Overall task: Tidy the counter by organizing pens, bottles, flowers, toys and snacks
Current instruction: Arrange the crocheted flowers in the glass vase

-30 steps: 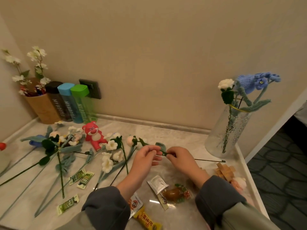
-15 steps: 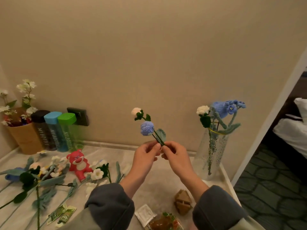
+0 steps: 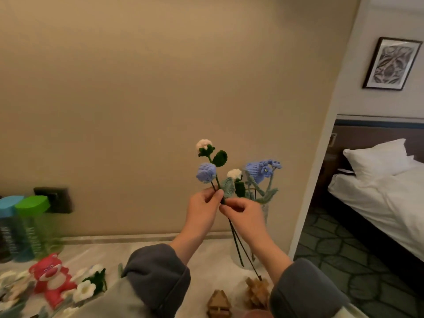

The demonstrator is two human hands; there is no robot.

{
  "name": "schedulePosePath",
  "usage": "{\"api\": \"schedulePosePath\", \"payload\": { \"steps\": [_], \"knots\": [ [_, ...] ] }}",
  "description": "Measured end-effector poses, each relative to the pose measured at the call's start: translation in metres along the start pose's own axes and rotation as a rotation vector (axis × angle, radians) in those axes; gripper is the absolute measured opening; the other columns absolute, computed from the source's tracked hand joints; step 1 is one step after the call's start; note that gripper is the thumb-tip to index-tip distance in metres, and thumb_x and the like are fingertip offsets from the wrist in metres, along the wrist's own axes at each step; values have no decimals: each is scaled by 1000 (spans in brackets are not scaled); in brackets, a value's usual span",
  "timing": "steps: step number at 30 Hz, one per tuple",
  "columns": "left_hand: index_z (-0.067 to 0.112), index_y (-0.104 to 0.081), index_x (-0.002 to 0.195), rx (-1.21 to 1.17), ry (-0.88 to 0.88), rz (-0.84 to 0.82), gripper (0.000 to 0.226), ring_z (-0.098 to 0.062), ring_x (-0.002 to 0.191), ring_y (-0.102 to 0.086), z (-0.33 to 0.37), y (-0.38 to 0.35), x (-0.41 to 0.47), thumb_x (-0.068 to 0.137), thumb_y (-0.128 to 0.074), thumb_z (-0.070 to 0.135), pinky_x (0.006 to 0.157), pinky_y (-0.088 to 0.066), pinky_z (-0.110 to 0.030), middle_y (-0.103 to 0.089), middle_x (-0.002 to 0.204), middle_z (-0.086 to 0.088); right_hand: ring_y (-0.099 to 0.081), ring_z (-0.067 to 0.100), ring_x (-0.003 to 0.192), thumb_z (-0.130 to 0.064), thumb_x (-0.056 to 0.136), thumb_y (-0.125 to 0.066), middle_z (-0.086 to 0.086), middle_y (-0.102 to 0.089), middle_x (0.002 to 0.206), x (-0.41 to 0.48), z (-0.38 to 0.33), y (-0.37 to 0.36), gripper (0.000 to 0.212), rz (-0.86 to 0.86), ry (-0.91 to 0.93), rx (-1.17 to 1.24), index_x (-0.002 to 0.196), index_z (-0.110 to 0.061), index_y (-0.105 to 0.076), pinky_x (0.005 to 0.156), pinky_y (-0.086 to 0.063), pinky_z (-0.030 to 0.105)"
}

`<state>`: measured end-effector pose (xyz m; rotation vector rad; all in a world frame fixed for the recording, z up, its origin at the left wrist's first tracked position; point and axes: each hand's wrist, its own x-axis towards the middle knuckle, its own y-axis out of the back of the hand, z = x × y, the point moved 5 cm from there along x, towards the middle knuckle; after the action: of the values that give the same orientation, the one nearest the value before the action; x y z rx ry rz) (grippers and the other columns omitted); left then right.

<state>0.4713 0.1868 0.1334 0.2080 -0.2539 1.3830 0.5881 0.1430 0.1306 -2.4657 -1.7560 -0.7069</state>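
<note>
Both hands hold two crocheted flower stems upright in front of the wall. My left hand pinches the stems just under the blue bloom; a white bud with dark green leaves tops the other stem. My right hand pinches the same stems slightly lower, and their thin ends hang down past my right wrist. Right behind my right hand stands the clear glass vase, mostly hidden, with a blue knitted flower and a white flower in it.
On the marble counter at the left stand a green bottle and a blue bottle. A red bear toy and white flowers lie near them. Wooden puzzle toys sit by my right sleeve. A bed lies beyond the counter's right edge.
Both hands lifted the two stems off the counter to upright and carried them right, in front of the vase. The view tilted up and right, showing the bedroom.
</note>
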Motion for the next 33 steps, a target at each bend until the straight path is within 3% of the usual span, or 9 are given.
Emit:
{"api": "schedulePosePath", "payload": {
  "steps": [3, 8, 14, 17, 21, 23, 28, 31, 33],
  "knots": [
    [24, -69, 92, -82, -7, -37, 18, -1, 76, -67, 11, -11, 8, 95, -55, 13, 71, -54, -19, -72, 81, 9, -65, 2, 69, -27, 75, -81, -10, -71, 68, 9, -4, 17, 11, 30, -16, -63, 71, -31, -72, 68, -52, 23],
    [25, -68, 100, -68, -10, -201, 20, -1, 72, -66, 29, -28, 18, 97, -51, 15, 64, -52, -15, -72, 84, 6, -66, 14, 83, -45, 80, -71, -4, -70, 88, 32, -30, 53, 25, 140, -11, 89, 93, -24, -70, 68, -54, 28],
    [25, -67, 95, -89, -39, -359, 22, 2, 66, -65, 46, -50, 21, 99, -48, 13, 63, -53, -16, -72, 71, 14, -58, 9, 73, -33, 94, -59, -6, -65, 75, 63, -65, 65, 22, 96, -64, 75, 80, -21, -71, 60, -45, 17],
    [21, -69, 100, -97, -68, -338, 21, 3, 62, -62, 55, -50, 28, 98, -49, 14, 60, -51, -14, -70, 66, 15, -58, 4, 70, -25, 92, -63, -12, -67, 69, 69, -74, 71, 15, 123, -5, 91, 80, -23, -70, 54, -45, 8],
    [20, -68, 106, -114, -157, -245, 20, 4, 61, -60, 79, -51, 44, 97, -51, 12, 57, -48, -12, -70, 71, 13, -59, 9, 68, -28, 89, -67, -3, -68, 69, 72, -99, 86, 18, 259, 125, -11, 79, -14, -72, 66, -50, 26],
    [21, -68, 105, -109, -222, -203, 20, 2, 61, -58, 94, -52, 51, 97, -52, 13, 60, -49, -15, -69, 76, 9, -55, 11, 64, -27, 92, -63, 1, -63, 66, 73, -115, 96, 21, 328, 201, -6, 82, -10, -71, 62, -47, 29],
    [29, -68, 98, -136, -362, -83, 17, 2, 66, -60, 123, -46, 66, 96, -54, 19, 61, -46, -12, -67, 79, 16, -56, 10, 58, -23, 100, -45, -9, -54, 61, 74, -151, 131, 22, 550, 330, 49, 83, -23, -59, 52, -46, 24],
    [27, -68, 101, -163, -391, -13, 16, -5, 68, -58, 129, -40, 72, 96, -54, 22, 61, -47, -14, -66, 81, 12, -53, 16, 62, -25, 102, -37, -4, -52, 71, 72, -159, 145, 25, 661, 411, -84, 80, -25, -49, 58, -45, 33],
    [25, -68, 104, -203, -404, 18, 16, -8, 69, -58, 133, -39, 74, 96, -54, 22, 62, -47, -16, -66, 83, 9, -48, 7, 60, -24, 103, -36, -7, -50, 69, 70, -159, 146, 25, 684, 472, -206, 81, -20, -47, 58, -40, 26]
  ]
}}
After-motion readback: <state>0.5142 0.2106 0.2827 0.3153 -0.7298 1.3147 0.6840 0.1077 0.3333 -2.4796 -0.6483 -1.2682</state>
